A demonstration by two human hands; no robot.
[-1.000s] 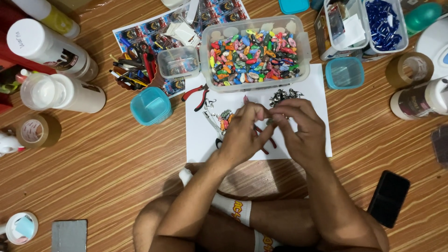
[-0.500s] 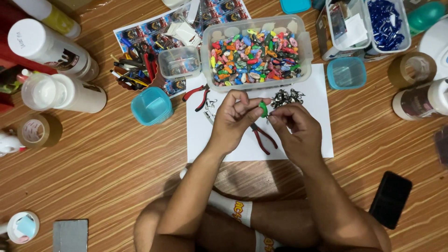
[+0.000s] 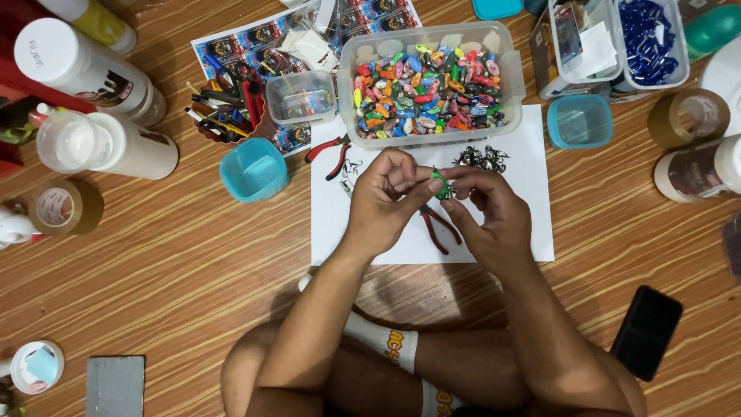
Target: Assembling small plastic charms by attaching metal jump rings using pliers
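Observation:
My left hand [image 3: 386, 202] and my right hand [image 3: 486, 212] meet over a white sheet of paper [image 3: 525, 224], both pinching a small green charm [image 3: 440, 185] between their fingertips. Red-handled pliers [image 3: 438, 225] lie on the paper just under my hands. A second pair of red pliers [image 3: 328, 150] rests at the paper's upper left. A small heap of metal clasps [image 3: 482, 158] sits on the paper beyond my right hand. Behind it stands a clear tub [image 3: 428, 81] full of colourful charms.
A teal cup [image 3: 253, 168], a small clear box [image 3: 301, 96] and a pen holder [image 3: 224, 112] stand at the left. White bottles [image 3: 108, 143], tape rolls [image 3: 65, 207], a teal box [image 3: 579, 120], bins of blue beads [image 3: 648, 38] and a black phone [image 3: 645, 332] surround the paper.
My hands have moved up the paper toward the tub and spread slightly; the green charm now shows between my fingertips, and the pliers under them are uncovered.

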